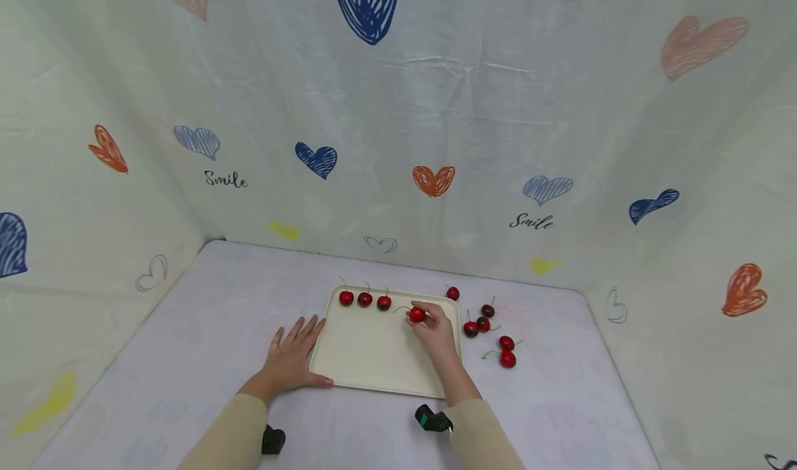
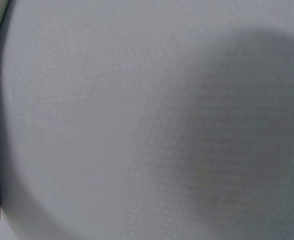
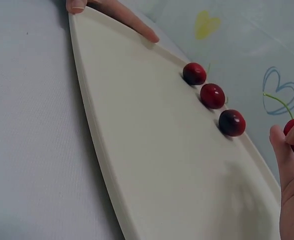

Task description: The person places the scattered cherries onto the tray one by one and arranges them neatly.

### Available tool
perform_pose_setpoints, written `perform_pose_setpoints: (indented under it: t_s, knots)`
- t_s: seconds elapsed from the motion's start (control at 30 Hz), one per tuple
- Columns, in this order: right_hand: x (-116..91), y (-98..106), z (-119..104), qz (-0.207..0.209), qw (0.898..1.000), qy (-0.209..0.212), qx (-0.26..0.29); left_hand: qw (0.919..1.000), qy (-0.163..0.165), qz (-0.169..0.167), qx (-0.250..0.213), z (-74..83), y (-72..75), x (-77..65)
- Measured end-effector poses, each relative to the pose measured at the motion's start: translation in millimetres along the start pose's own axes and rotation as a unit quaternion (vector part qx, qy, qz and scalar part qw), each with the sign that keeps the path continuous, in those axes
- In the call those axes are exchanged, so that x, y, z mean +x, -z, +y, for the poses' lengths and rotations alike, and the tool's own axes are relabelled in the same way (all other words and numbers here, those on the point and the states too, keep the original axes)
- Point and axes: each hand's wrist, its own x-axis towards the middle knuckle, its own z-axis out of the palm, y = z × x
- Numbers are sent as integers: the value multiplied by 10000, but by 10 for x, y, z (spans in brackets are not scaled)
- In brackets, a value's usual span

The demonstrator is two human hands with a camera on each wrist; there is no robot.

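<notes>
A cream rectangular tray (image 1: 380,359) lies on the table, with three dark red cherries (image 1: 364,299) in a row along its far edge, stems up. My right hand (image 1: 436,331) pinches another cherry (image 1: 416,314) above the tray's far right part; its green stem points left. The right wrist view shows that held cherry (image 3: 292,131) at the right edge, between the fingertips (image 3: 278,137). With fingers spread, my left hand (image 1: 291,360) rests at the tray's left edge, the thumb along the near left corner. The left wrist view shows mostly blurred tablecloth.
Several loose cherries (image 1: 483,324) with stems lie on the white tablecloth (image 1: 548,387) right of the tray, one (image 1: 452,293) just beyond its far right corner. A curtain (image 1: 473,124) printed with hearts hangs behind the table. Black devices (image 1: 432,419) sit at both wrists.
</notes>
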Motion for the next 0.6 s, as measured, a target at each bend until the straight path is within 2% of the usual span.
perform_pose_setpoints:
  t_s: [0.27,0.47,0.6]
  knots:
    - [74,-37,93,82,9990,51,-436,10000,45,-53,7,15,12,1]
    - [109,-37,91,183,9988,-82,-441,10000,30,-72,-9,9,9,3]
    - [86,-55,12,154,9989,-198,-406,10000,11,-43,-6,-6,4,2]
